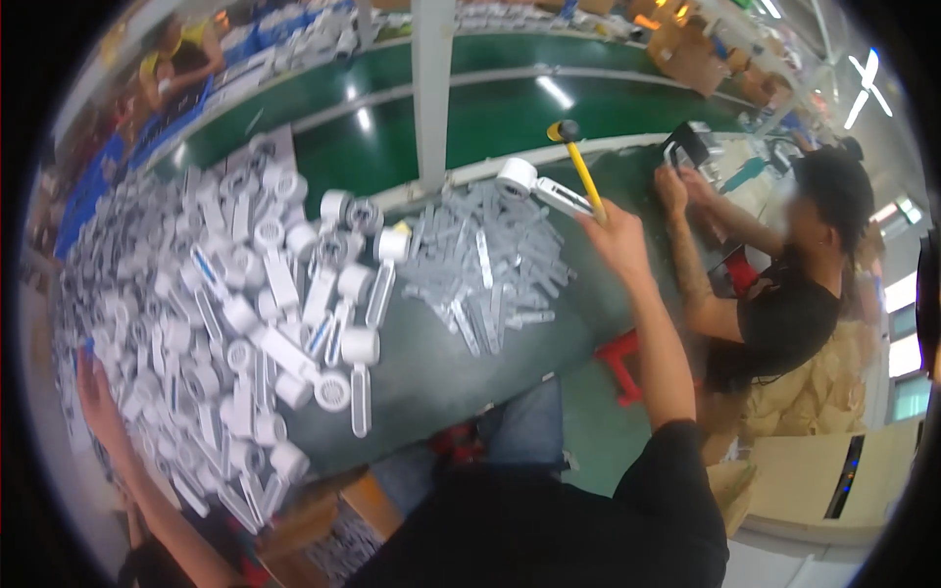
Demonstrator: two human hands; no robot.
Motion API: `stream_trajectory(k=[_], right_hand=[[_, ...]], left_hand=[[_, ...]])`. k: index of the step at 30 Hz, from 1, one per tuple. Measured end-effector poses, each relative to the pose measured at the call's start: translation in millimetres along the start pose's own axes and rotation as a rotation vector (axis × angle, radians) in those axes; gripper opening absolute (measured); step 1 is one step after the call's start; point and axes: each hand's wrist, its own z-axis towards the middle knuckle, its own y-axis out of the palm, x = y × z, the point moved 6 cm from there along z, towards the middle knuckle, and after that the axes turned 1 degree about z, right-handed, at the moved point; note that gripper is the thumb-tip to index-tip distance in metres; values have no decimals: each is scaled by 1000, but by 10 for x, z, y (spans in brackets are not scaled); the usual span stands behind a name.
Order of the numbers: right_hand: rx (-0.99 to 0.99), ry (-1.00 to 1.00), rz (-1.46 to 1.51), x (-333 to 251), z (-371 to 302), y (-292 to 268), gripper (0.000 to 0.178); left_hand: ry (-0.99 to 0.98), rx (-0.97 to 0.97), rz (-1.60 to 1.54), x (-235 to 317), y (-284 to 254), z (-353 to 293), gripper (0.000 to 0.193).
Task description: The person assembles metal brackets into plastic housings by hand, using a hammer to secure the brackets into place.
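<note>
One white part (557, 193) points lengthwise leftward from the right hand (619, 238), held alongside a hammer (584, 174); left hand (101, 402): hold unclear

Right hand (618, 235) upper right of center, fingers curled in a grip, bare right forearm (665, 343) rising steeply from a short black sleeve (676, 480). Left hand (100, 400) far left edge, mid-height, fingers pointing up, grip unclear; left forearm (162, 505) slants up-left from lower edge. Black-clad torso (520, 539) bottom center. Hands wide apart.
</note>
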Motion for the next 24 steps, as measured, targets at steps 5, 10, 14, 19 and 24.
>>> stream_trajectory(k=[5,10,14,19,24], right_hand=[[-534,-53,330,-508,-1484,526,42],[-724,-30,446,-419,-2137,1101,40],[-610,85,444,-307,-2121,776,56],[-380,457,871,172,-2244,563,49],[-277,550,983,440,-2558,368,42]], left_hand=[[131,-311,183,2342,1097,-2287,55],[461,-653,39,3055,2656,-3191,74],[513,-618,11,3180,2850,-3312,68],[451,-555,-2,3597,3526,-3099,44],[305,-730,138,3688,4130,-3139,33]])
